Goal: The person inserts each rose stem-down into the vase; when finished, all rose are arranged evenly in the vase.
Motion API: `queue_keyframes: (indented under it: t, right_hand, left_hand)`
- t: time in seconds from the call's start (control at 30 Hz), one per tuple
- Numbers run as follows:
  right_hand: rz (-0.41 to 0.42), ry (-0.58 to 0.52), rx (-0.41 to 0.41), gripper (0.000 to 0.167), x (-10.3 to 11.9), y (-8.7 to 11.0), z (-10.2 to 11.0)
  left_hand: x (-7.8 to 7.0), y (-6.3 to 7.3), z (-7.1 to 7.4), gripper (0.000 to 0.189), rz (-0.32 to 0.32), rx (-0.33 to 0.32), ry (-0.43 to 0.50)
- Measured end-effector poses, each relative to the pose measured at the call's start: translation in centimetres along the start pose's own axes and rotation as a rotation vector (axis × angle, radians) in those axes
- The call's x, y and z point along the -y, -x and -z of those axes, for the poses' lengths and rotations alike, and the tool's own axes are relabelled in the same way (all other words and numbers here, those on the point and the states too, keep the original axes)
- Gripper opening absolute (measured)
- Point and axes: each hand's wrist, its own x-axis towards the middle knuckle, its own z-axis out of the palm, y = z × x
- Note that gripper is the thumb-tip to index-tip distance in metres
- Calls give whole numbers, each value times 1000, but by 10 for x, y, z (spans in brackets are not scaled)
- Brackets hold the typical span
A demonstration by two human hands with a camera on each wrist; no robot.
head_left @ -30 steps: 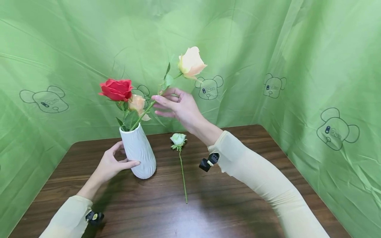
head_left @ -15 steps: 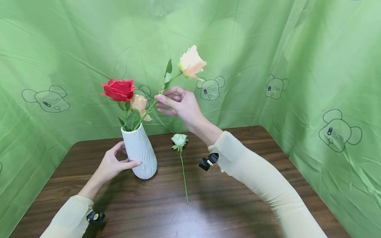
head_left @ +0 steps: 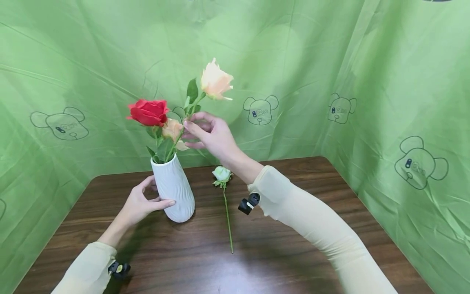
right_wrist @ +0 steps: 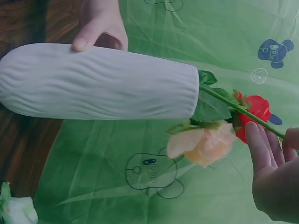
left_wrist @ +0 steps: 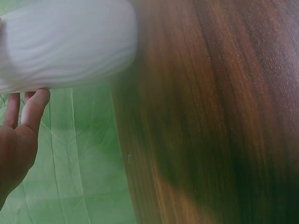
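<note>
A white ridged vase point(head_left: 172, 188) stands on the table, gripped low on its left side by my left hand point(head_left: 140, 203), thumb across the front. In the left wrist view, fingertips point(left_wrist: 43, 95) touch the vase wall. My right hand point(head_left: 216, 136) pinches the stem of a pale peach rose point(head_left: 216, 81) between thumb and fingers. That stem point(right_wrist: 219, 96) slants down into the vase mouth; its lower end is hidden inside. A red rose point(head_left: 148, 112) and a second peach rose point(right_wrist: 203, 147) stand in the vase too, with green leaves around the rim.
To the right of the vase, a whitish-green rose point(head_left: 222, 174) lies on the brown wooden table point(head_left: 301, 249), its stem pointing towards me. Green cloth point(head_left: 293, 53) with printed bear heads hangs behind the table and along its sides.
My right hand has moved left towards the vase, and the peach rose it holds now leans less. My left hand keeps its place on the vase.
</note>
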Motion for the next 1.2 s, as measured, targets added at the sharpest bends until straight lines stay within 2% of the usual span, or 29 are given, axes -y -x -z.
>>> queue_keyframes:
  t: [0.17, 0.43, 0.57, 0.67, 0.77, 0.97, 1.07, 1.2]
  right_hand:
    - [77, 3, -45, 10, 8, -1, 3]
    - [103, 126, -27, 8, 3, -4, 2]
    - [130, 87, -50, 9, 11, -3, 1]
    - [182, 58, -71, 10, 21, -2, 3]
    - [214, 104, -66, 9, 25, -2, 4]
    - [92, 162, -11, 11, 11, -1, -1]
    - [22, 130, 9, 14, -1, -3, -4]
    - [-51, 36, 25, 22, -13, -5, -7]
  left_hand:
    - [0, -1, 0, 73, -4, 1, 8]
    - [0, -2, -1, 71, -3, -2, 8]
    - [0, -2, -2, 72, -7, 3, 2]
    - [-1, -3, -2, 73, -9, 7, 6]
    - [-3, -4, -1, 73, -12, 6, 9]
    - [-2, -4, 0, 72, -6, 1, 4]
    - [0, -3, 0, 72, -5, 0, -3]
    - [3, -1, 0, 72, -4, -2, -11]
